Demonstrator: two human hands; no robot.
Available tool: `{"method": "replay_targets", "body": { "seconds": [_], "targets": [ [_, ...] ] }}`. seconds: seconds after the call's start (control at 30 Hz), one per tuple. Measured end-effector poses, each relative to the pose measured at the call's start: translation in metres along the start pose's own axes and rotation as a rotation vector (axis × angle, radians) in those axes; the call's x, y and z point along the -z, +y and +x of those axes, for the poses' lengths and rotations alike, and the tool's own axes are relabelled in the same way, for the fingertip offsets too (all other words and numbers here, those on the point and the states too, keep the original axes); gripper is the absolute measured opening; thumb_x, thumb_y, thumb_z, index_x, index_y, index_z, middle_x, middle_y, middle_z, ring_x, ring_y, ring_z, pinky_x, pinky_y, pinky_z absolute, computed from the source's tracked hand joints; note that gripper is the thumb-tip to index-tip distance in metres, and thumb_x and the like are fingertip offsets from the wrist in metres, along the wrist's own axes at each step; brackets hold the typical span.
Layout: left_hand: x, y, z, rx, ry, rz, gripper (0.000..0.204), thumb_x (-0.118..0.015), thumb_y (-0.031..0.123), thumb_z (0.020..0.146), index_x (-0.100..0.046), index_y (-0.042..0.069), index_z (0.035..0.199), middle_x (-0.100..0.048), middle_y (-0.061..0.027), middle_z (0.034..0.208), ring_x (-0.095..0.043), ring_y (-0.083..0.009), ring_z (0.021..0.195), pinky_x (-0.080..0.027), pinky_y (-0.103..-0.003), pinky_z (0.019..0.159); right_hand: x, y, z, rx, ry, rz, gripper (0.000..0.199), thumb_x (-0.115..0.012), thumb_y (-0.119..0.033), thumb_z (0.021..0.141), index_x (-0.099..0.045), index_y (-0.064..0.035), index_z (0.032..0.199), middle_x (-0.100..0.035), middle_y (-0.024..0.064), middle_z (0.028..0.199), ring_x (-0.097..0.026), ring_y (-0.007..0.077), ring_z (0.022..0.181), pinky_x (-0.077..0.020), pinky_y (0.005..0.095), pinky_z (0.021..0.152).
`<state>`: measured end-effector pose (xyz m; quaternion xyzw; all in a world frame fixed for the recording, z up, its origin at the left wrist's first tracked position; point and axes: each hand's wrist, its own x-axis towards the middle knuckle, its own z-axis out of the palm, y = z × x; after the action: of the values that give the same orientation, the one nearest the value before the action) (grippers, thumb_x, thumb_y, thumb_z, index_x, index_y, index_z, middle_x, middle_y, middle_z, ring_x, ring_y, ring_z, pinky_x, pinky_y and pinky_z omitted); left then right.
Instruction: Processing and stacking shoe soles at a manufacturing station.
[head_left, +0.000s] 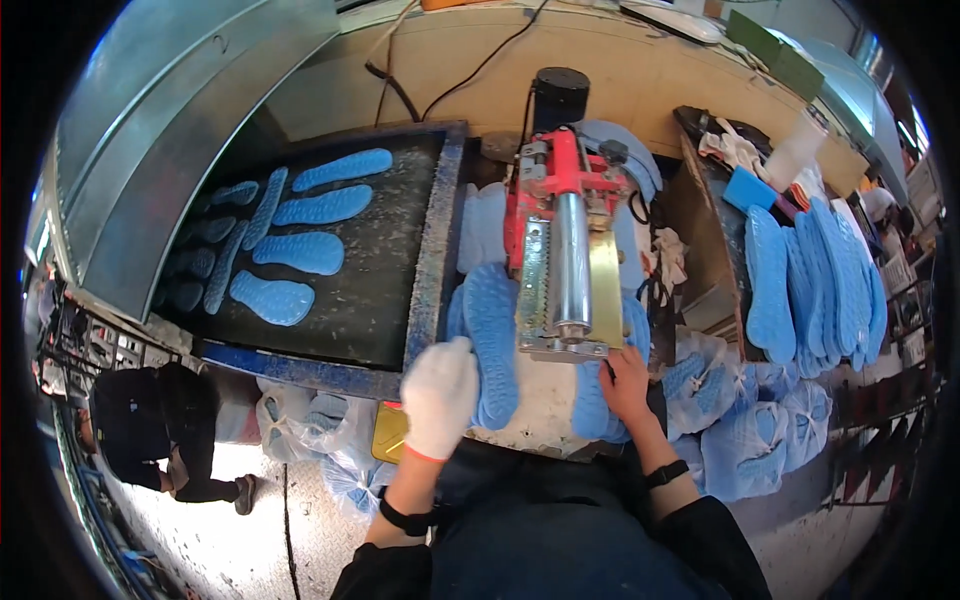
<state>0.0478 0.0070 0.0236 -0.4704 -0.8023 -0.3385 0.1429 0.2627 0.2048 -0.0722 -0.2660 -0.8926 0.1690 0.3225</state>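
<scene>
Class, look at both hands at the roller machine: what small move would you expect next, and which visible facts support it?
Probably the right hand slides its blue sole forward under the steel roller. That hand already lies on this sole just below the roller's front end, while the gloved left hand rests at the edge of another blue sole left of the machine, so the right sole seems closest to feeding.

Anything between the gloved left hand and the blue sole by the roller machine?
Nothing visible. The gloved left hand already rests on the near end of the blue sole, which lies left of the roller machine. The bare right hand touches another blue sole on the right.
</scene>
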Motion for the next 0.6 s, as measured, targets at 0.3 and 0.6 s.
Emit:
{"method": "replay_targets", "body": {
  "seconds": [0.3,0.6],
  "targets": [
    [-0.084,0.009,0.005,0.204,-0.136,0.335,0.064,-0.067,0.011,0.075,-0.038,0.003,0.132,-0.058,-0.0136,0.091,-0.062,-0.0342,0.080,-0.052,-0.043,0.066,-0.009,0.011,-0.011,0.032,0.071,0.072,0.029,-0.062,0.000,0.069,-0.062,-0.0090,0.096,-0.058,0.0101,0.089,-0.055,0.0325,0.082,-0.0467,0.0414,0.071],
    [-0.087,-0.008,0.006,0.396,-0.057,-0.586,0.054,-0.057,-0.001,0.087,-0.037,-0.003,0.138,-0.049,-0.0167,0.132,-0.049,-0.0230,0.121,-0.038,-0.033,0.102,0.005,0.008,-0.008,0.017,0.057,0.112,0.025,-0.063,-0.001,0.072,-0.062,-0.0080,0.096,-0.057,0.0075,0.089,-0.054,0.0300,0.082,-0.0461,0.0391,0.071]
  ]
}}
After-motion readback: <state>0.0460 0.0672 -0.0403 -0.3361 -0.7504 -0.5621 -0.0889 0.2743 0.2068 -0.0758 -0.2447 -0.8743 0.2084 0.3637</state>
